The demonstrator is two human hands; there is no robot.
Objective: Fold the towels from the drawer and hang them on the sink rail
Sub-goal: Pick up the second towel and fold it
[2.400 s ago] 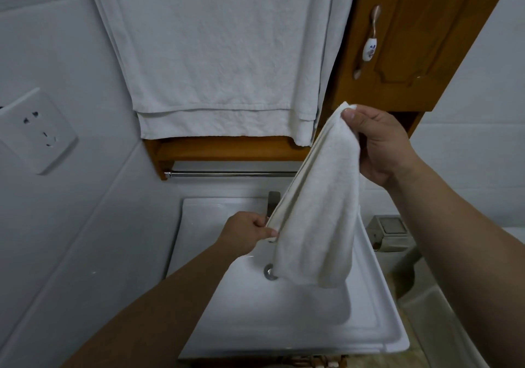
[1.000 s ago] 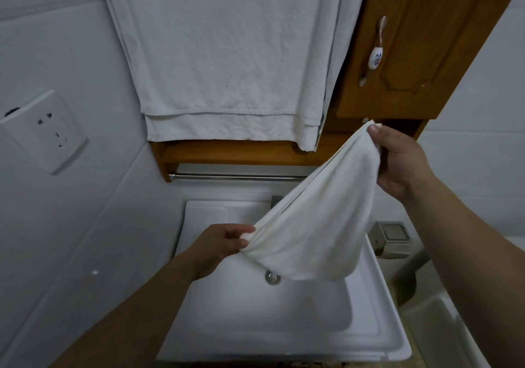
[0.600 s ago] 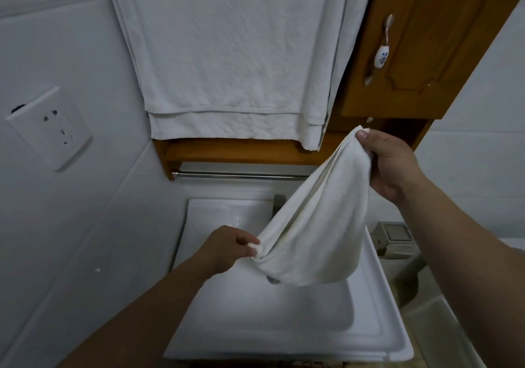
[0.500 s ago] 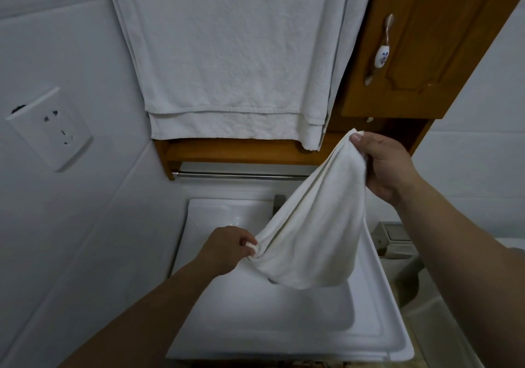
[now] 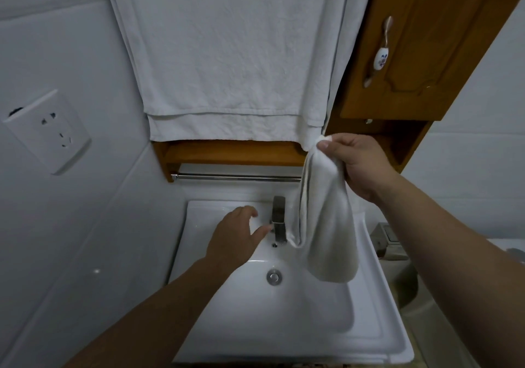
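Head view: our right hand [image 5: 360, 165] pinched the small towel [image 5: 326, 225] by its top, hanging over the sink [image 5: 377, 336] back edge. Left hand [image 5: 235, 237] open, empty. Mid-fold; next, regrip the lower end, then the rail [image 5: 235, 177].

The large hanging towel [image 5: 227, 55] is cut off by the top edge; its support is out of view. The small towel [image 5: 324, 219] hides the rail's [image 5: 235, 177] 3 o'clock end. The cabinet door [image 5: 426, 40] runs off the top edge. The socket's [image 5: 48, 131] markings are unreadable.
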